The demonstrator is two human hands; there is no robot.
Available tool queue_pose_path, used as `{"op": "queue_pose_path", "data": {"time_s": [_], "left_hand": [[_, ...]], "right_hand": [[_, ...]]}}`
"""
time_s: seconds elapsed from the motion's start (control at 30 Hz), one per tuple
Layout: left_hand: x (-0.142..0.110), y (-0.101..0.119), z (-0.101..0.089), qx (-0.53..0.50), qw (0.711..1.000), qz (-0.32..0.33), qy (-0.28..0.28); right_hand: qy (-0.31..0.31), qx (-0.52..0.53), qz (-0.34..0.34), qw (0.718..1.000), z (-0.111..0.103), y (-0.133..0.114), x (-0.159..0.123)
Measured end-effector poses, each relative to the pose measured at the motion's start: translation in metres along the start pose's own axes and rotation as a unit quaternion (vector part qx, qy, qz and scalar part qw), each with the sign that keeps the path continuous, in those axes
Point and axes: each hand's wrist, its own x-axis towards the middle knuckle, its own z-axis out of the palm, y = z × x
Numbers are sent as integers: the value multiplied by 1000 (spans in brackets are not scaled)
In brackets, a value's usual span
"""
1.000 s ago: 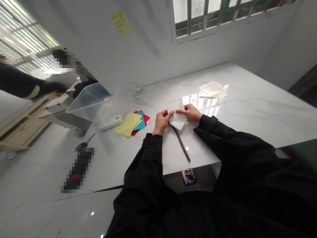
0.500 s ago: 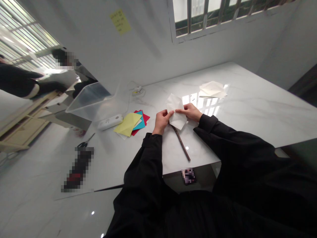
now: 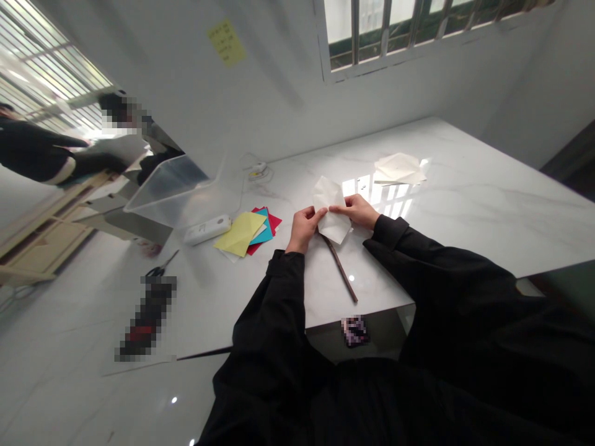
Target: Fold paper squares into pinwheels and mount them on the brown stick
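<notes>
A clear plastic bin (image 3: 170,192) is sitting at the left edge of the marble bench (image 3: 488,210), with yellow, teal and red paper sheets (image 3: 246,232) lying near it. Mid-bench, the left hand (image 3: 304,229) and right hand (image 3: 356,210) are pinching a folded white paper sheet (image 3: 332,214) between them, held just above a thin brown stick (image 3: 341,269). Loose cream paper sheets (image 3: 398,168) are lying toward the far edge, on the right.
</notes>
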Motion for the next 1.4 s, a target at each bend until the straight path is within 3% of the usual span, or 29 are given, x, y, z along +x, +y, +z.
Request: {"op": "queue_pose_path", "data": {"time_s": [0.83,1.2,1.4], "left_hand": [[-4,8,2,18,1000,7,14],[-3,5,3,-22,1000,-13,-15],[2,6,-1,-58,998,0,37]], "right_hand": [[-38,11,4,999,-1,-4,-2],[-10,5,23,1000,-1,-9,-2],[-32,51,37,998,2,-6,-1]]}}
